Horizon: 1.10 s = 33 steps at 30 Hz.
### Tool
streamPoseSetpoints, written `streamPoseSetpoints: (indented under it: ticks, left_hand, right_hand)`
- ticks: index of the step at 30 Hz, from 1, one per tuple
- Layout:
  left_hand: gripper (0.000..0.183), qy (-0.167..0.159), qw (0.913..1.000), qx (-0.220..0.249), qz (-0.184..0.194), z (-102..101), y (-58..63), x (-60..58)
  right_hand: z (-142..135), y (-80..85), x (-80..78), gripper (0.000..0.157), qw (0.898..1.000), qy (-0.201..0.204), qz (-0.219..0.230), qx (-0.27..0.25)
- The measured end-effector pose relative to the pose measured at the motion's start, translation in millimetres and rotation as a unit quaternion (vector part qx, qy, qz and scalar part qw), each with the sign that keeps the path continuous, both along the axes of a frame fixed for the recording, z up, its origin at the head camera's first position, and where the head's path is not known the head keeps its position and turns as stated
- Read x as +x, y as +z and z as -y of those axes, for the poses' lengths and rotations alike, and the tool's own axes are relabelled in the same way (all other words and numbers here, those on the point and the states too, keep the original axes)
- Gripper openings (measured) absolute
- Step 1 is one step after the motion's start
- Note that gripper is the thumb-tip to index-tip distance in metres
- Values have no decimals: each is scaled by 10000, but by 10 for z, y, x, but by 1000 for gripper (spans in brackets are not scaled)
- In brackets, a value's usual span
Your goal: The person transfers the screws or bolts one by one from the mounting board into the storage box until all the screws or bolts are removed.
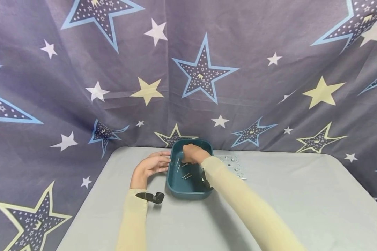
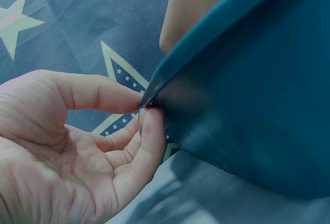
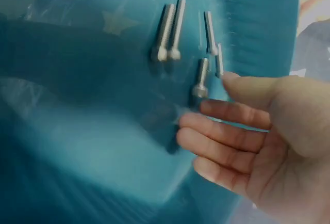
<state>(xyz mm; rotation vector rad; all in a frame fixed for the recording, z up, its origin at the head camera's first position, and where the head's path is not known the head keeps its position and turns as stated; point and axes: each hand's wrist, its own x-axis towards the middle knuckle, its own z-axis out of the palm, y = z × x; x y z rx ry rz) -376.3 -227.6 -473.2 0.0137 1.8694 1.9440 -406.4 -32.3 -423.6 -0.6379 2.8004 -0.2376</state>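
Note:
A teal plastic tray (image 1: 188, 194) stands on the table. My left hand (image 1: 154, 164) is at its left side, and in the left wrist view the thumb and fingertips pinch the tray's rim (image 2: 185, 51). Inside the tray, toward the back, is my right hand (image 1: 193, 154), fingers loosely bent and spread from the thumb in the right wrist view. Several metal socket-head screws lie on the tray bottom: a pair side by side (image 3: 166, 35), a short one (image 3: 201, 77) just beyond the index fingertip, and thin ones (image 3: 210, 33) near the wall. The thumb tip meets the end of one thin screw (image 3: 219, 59).
Right of the tray lies a silvery metal plate (image 1: 235, 165) with holes and round studs, partly hidden by the right sleeve (image 1: 248, 202). A star-patterned curtain (image 1: 204, 76) hangs behind the grey table (image 1: 301, 195). A black wrist mount (image 1: 150, 197) sits on the left sleeve.

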Motion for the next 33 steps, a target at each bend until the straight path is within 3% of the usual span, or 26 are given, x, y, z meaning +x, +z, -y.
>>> streamPoseSetpoints:
  ticks: [4,7,10,15,18,20,26,29,33]
  left_hand:
    - [57,-39,10000,-20,16,-11,8,-15]
    - [57,-54,10000,-4,5,-7,23,-25]
    - [56,-64,10000,4,-9,6,34,-34]
    - [56,-65,10000,39,2,31,28,-43]
    - [56,-51,10000,42,15,34,20,-38]
    - [57,-37,10000,43,31,30,15,-33]
    - [56,-70,9999,53,53,12,1,-21]
    - [56,-60,9999,50,79,6,2,-19]
    - [57,-52,9999,49,104,-1,16,-10]
  right_hand:
    - [-103,87,11,24,9952,547,-751,306]
    - [-196,162,40,34,9824,974,-1562,332]
    - [-308,229,96,34,9556,1423,-2563,287]
    - [-537,260,190,18,8952,2017,-3971,193]
    - [-691,245,215,16,8685,2196,-4443,100]
    - [-797,234,221,15,8561,2270,-4643,71]
    - [-1118,223,245,17,8435,2210,-4888,249]
    - [-1269,220,248,17,8477,2111,-4858,300]
    - [-1460,201,220,18,8614,2005,-4657,301]
